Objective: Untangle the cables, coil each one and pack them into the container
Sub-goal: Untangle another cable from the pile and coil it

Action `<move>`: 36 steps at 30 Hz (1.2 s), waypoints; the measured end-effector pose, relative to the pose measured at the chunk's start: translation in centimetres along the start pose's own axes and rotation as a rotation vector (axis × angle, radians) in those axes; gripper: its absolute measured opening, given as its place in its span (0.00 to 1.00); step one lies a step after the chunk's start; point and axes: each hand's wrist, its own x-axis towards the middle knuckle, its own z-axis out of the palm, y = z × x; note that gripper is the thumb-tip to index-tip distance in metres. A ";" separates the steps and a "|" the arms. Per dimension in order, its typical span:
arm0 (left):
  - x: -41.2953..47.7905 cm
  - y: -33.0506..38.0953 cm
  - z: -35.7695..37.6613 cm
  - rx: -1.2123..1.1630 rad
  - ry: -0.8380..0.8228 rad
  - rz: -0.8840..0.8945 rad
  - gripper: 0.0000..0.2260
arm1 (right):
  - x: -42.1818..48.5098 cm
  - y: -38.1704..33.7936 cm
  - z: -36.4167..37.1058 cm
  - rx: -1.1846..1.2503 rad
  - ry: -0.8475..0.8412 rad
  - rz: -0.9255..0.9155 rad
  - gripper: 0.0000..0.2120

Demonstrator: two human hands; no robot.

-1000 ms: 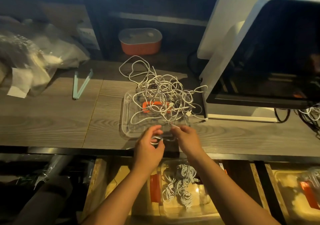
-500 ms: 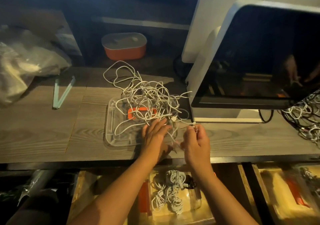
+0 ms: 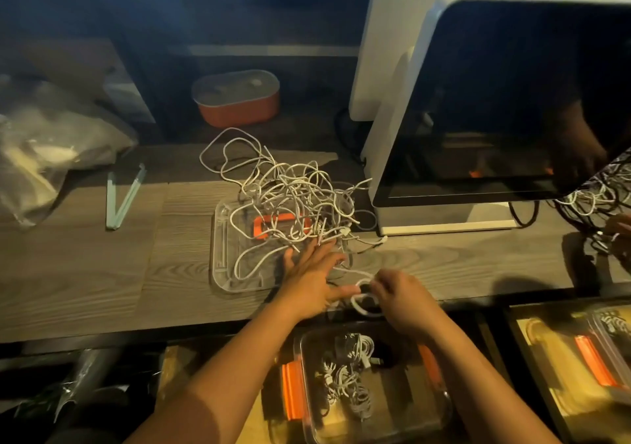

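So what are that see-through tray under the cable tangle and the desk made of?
The tray looks like clear glossy plastic: the grain shows through it. The desk looks like matt wood or wood-print laminate, judging by its grain lines.

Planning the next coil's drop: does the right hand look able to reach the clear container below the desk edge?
Likely yes: the container sits just below the right hand, apparently lidless, with nothing between them.
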 end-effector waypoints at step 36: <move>2.0 0.6 -0.2 -0.028 0.128 -0.273 0.23 | -2.4 -5.5 -4.8 1.533 0.212 -0.049 0.14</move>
